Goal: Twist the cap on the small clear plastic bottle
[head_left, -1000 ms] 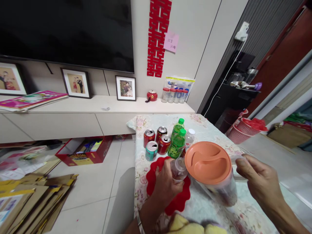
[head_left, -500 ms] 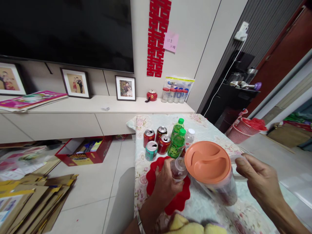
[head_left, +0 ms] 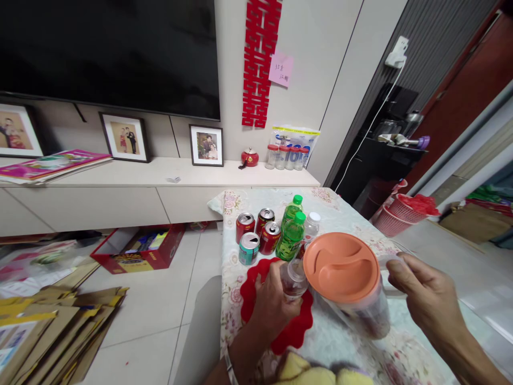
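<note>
We are using the red scalloped mat point(head_left: 294, 332) as our landmark. Over its far right part, our left hand point(head_left: 272, 299) is curling around a clear plastic bottle point(head_left: 294, 287), the fingers pressing on its side, presumably because so light a thing would tip easily. The hand is hiding the bottle's base, so we cannot tell whether it is resting on the mat. To the mat's right, our right hand point(head_left: 425, 289) is gripping the handle point(head_left: 387, 260) of a clear pitcher point(head_left: 371, 318), thumb on top, probably for control of its tilt. The pitcher is leaning mat-ward, its orange lid point(head_left: 342, 267) coming right beside the bottle's mouth; we are not seeing any stream. Beyond the mat, drink cans point(head_left: 270, 239) and green-capped bottles point(head_left: 290, 240) are standing grouped, perhaps to be out of the way. Nearer us than the mat, a yellow cloth point(head_left: 306, 374) is lying.
</note>
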Motion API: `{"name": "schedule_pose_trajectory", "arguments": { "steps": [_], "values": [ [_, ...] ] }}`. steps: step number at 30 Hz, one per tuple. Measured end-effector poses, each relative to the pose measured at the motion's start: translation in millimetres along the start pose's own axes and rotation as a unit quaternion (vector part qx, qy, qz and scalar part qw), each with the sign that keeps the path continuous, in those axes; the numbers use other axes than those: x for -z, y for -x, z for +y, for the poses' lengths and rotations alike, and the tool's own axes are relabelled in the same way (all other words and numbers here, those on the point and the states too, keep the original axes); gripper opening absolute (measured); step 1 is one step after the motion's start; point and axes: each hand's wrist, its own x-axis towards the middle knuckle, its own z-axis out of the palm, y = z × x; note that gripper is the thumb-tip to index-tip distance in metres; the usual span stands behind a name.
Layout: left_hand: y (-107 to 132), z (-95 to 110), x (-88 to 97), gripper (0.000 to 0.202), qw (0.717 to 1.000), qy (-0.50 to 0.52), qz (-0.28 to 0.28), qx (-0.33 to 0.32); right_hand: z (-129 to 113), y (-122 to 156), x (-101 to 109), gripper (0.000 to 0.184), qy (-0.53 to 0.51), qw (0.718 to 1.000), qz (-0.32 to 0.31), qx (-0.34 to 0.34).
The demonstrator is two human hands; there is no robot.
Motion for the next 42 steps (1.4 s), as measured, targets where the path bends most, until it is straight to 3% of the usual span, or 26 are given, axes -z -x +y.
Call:
{"name": "schedule_pose_trajectory", "arguments": {
  "steps": [7, 37, 42],
  "values": [
    [-1, -1, 3.1, 0.071, 0.999, 0.02, -0.026, 0.002, 3, -3, 1, 0.09, -0.003, 1.0, -0.013, 0.002],
    [-1, 2, 4.2, 0.07, 1.0, 0.019, -0.021, 0.011, -10, 0, -3, 0.093, 0.003, 1.0, 0.002, 0.005],
    [-1, 0, 3.2, 0.07, 1.0, 0.007, -0.008, -0.002, -3, -3, 1, 0.089, -0.001, 1.0, -0.008, 0.003]
  ]
}}
